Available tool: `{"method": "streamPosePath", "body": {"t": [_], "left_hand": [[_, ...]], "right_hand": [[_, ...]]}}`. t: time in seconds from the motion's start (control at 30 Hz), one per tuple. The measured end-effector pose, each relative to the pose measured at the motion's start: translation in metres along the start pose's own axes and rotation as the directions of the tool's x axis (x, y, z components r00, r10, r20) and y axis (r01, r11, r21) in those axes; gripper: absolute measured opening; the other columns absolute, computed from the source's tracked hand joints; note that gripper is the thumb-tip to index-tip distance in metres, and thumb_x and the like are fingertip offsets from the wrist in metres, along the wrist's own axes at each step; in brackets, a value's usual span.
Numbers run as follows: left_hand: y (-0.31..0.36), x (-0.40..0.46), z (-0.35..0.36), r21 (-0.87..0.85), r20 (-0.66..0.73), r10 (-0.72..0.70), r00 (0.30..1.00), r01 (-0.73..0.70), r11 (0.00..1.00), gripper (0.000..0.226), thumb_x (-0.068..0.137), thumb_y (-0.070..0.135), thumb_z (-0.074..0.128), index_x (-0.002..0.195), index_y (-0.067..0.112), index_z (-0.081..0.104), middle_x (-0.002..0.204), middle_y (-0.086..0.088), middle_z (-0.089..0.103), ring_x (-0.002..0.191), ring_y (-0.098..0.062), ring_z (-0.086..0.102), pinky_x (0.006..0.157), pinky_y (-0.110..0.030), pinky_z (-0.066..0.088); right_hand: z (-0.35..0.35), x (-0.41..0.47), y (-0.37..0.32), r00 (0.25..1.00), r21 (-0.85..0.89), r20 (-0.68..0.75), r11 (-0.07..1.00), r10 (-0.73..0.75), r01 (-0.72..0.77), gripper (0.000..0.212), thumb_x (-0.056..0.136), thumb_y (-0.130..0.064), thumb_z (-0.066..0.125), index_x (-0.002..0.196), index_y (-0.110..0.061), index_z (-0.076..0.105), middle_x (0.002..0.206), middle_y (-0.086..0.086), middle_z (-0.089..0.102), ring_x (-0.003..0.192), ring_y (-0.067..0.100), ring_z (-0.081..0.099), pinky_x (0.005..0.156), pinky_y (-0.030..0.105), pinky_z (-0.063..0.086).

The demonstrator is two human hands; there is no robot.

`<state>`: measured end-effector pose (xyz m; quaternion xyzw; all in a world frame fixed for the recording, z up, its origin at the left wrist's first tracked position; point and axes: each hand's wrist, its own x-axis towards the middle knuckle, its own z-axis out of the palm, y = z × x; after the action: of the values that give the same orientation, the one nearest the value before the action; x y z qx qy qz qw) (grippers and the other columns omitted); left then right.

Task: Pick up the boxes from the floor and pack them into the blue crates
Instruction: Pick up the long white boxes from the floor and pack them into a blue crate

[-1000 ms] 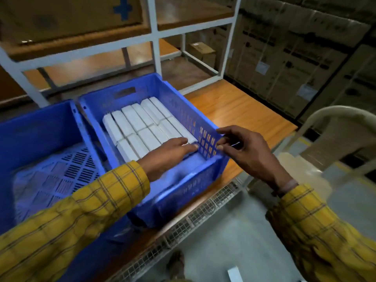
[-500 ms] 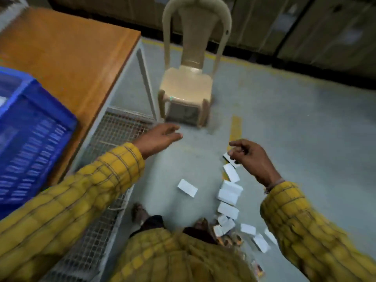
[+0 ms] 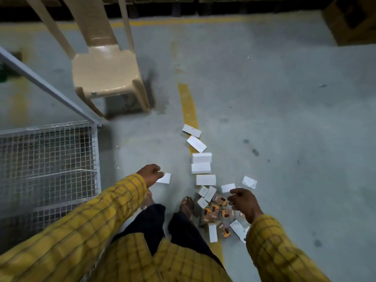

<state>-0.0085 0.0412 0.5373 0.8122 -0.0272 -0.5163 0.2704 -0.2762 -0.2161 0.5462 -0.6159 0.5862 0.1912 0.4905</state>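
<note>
Scattering along the yellow floor line [image 3: 188, 106], the white boxes [image 3: 205, 179] lie loose on the floor [image 3: 284, 119], one lone white box [image 3: 164, 178] off to the side and orange boxes [image 3: 218, 200] mixed into the heap by the person's foot [image 3: 186, 204]. A second ago both hands were up at the blue crate on the worktop, the left one pressing the packed rows flat; since then the person has turned away and bent toward the floor, and the crate is out of view.

The left hand [image 3: 150, 174] now hangs just over the lone box, and it looks to be touching its near edge. The fingers are curled under, and I cannot tell whether that grip has closed on the box yet. The right hand [image 3: 243, 202] hovers above the heap with its fingers loosely bent and spread, holding nothing; orange boxes lie right under it and white ones just beyond its fingertips.

Further out from the left hand stands the wire mesh panel [image 3: 46, 165] of the worktop's frame, and beyond that a beige plastic chair [image 3: 103, 68].

To my eye, one round of packing is finished and a fresh pick-up has begun. Plenty of boxes remain down here, so several more trips to the crates look likely.
</note>
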Motion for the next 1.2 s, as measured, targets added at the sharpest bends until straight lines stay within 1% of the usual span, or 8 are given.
{"method": "streamPosePath", "body": {"t": [0.1, 0.23, 0.4, 0.67, 0.93, 1.0, 1.1, 1.2], "left_hand": [[-0.007, 0.036, 0.003, 0.067, 0.043, 0.002, 0.999, -0.005, 0.998, 0.041, 0.096, 0.024, 0.066, 0.133, 0.006, 0.060, 0.132, -0.018, 0.063, 0.119, -0.039, 0.060, 0.100, -0.043, 0.049], [-0.017, 0.080, 0.008, 0.142, 0.073, -0.011, 0.997, 0.001, 0.990, 0.040, 0.096, 0.023, 0.066, 0.132, 0.006, 0.061, 0.132, -0.016, 0.063, 0.120, -0.032, 0.060, 0.105, -0.035, 0.046], [-0.045, 0.153, 0.026, 0.175, 0.070, -0.032, 0.997, 0.019, 0.984, 0.040, 0.098, 0.022, 0.064, 0.134, 0.007, 0.059, 0.133, -0.013, 0.062, 0.122, -0.027, 0.059, 0.102, -0.027, 0.042], [-0.117, 0.316, 0.098, 0.343, 0.180, 0.034, 0.983, -0.096, 0.935, 0.049, 0.097, 0.027, 0.063, 0.141, 0.011, 0.050, 0.142, -0.009, 0.056, 0.129, -0.025, 0.055, 0.105, -0.027, 0.040], [-0.229, 0.464, 0.172, 0.770, 0.229, 0.086, 0.970, -0.235, 0.593, 0.084, 0.088, 0.029, 0.066, 0.158, 0.015, 0.023, 0.154, -0.012, 0.037, 0.142, -0.033, 0.035, 0.115, -0.041, 0.032], [-0.265, 0.494, 0.186, 0.822, 0.207, 0.142, 0.968, -0.251, 0.511, 0.102, 0.071, 0.028, 0.082, 0.157, 0.012, 0.029, 0.150, -0.020, 0.041, 0.140, -0.042, 0.037, 0.116, -0.049, 0.032], [-0.308, 0.534, 0.202, 0.859, 0.182, 0.246, 0.952, -0.276, 0.431, 0.130, 0.016, 0.028, 0.095, 0.138, 0.007, 0.054, 0.120, -0.026, 0.061, 0.108, -0.049, 0.060, 0.092, -0.059, 0.051], [-0.324, 0.555, 0.211, 0.864, 0.197, 0.322, 0.926, -0.319, 0.390, 0.129, 0.020, 0.025, 0.092, 0.139, 0.012, 0.043, 0.123, -0.029, 0.058, 0.108, -0.050, 0.058, 0.094, -0.061, 0.049]], "right_hand": [[0.029, 0.017, 0.009, 0.999, -0.002, -0.025, 1.000, 0.028, -0.028, 0.028, 0.075, -0.012, 0.072, 0.102, -0.014, 0.073, 0.087, 0.012, 0.076, 0.076, 0.031, 0.072, 0.077, 0.051, 0.063], [0.075, 0.045, -0.002, 0.999, -0.031, -0.006, 0.999, 0.036, -0.036, 0.025, 0.085, -0.006, 0.072, 0.109, -0.010, 0.072, 0.086, 0.012, 0.077, 0.070, 0.024, 0.072, 0.074, 0.039, 0.063], [0.141, 0.140, 0.004, 0.999, -0.098, 0.038, 0.995, 0.000, 0.003, 0.043, 0.068, -0.032, 0.069, 0.110, -0.021, 0.073, 0.097, 0.014, 0.077, 0.083, 0.029, 0.069, 0.088, 0.047, 0.060], [0.207, 0.313, -0.008, 0.990, -0.379, 0.061, 0.915, -0.125, 0.139, 0.031, 0.090, -0.009, 0.065, 0.119, -0.009, 0.072, 0.115, 0.013, 0.074, 0.112, 0.033, 0.066, 0.092, 0.028, 0.046], [0.241, 0.501, 0.026, 0.963, -0.720, 0.135, 0.645, -0.232, 0.256, 0.050, 0.090, -0.016, 0.067, 0.139, -0.010, 0.055, 0.135, 0.016, 0.053, 0.125, 0.038, 0.051, 0.103, 0.038, 0.042], [0.248, 0.536, 0.031, 0.953, -0.791, 0.132, 0.550, -0.274, 0.268, 0.058, 0.091, -0.017, 0.067, 0.146, -0.012, 0.048, 0.142, 0.015, 0.045, 0.128, 0.038, 0.045, 0.103, 0.041, 0.042], [0.259, 0.581, 0.037, 0.912, -0.876, 0.121, 0.390, -0.393, 0.284, 0.068, 0.086, -0.019, 0.072, 0.148, -0.013, 0.044, 0.145, 0.016, 0.042, 0.127, 0.040, 0.043, 0.097, 0.044, 0.046], [0.272, 0.617, 0.036, 0.849, -0.926, 0.142, 0.236, -0.509, 0.296, 0.072, 0.079, -0.017, 0.075, 0.145, -0.017, 0.046, 0.141, 0.017, 0.043, 0.120, 0.040, 0.046, 0.090, 0.046, 0.048]]}}
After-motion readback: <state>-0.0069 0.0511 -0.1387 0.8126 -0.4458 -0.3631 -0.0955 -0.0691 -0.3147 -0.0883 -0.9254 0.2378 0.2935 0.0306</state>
